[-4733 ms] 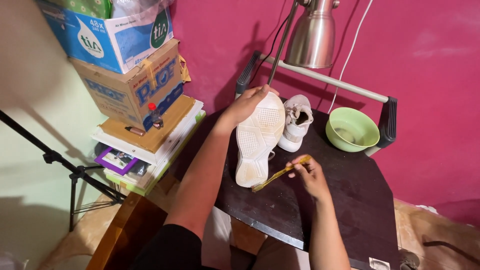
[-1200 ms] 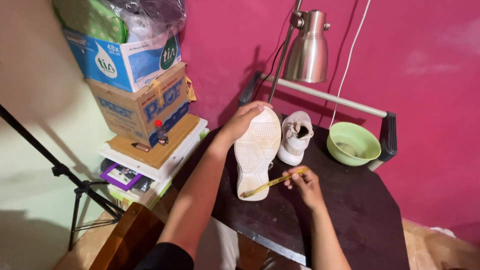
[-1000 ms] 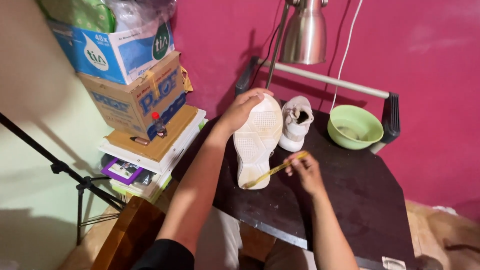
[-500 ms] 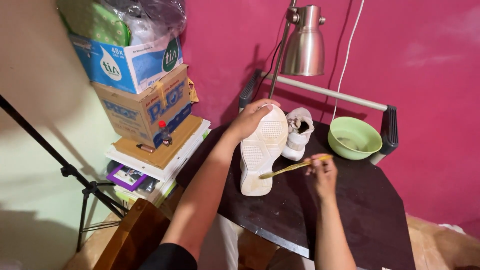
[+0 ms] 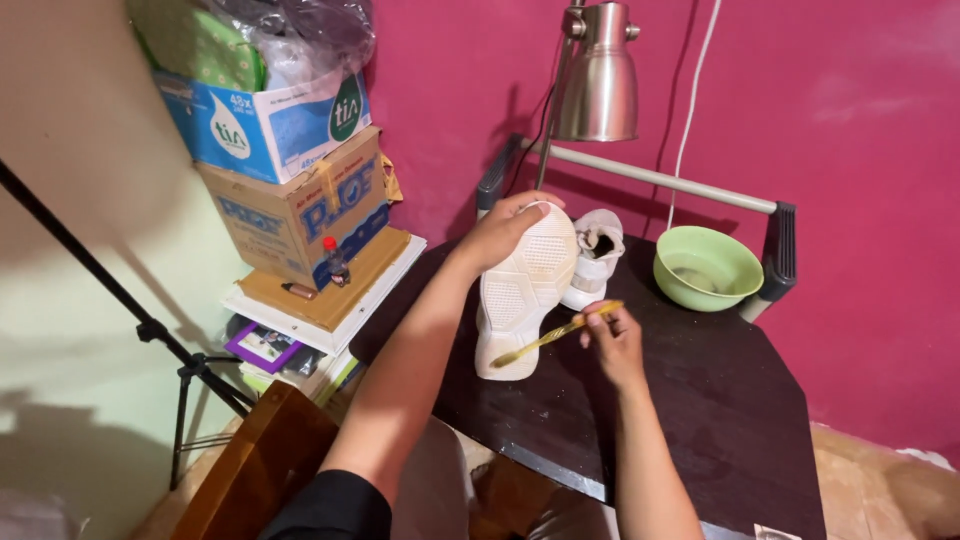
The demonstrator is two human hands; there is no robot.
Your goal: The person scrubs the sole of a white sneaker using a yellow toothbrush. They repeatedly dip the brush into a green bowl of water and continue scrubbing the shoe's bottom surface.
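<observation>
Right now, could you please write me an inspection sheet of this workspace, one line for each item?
Surface: dark table, bare at its right part.
Job's things: white shoe stood on end, sole toward the camera; yellow toothbrush at the sole.
Clutter: second white shoe, green bowl, stacked cardboard boxes, small bottle.
Grippers: left hand holds the shoe's top; right hand holds the toothbrush.
Cables: white cord down the wall.
Surroundings: pink wall, metal lamp, black tripod.
</observation>
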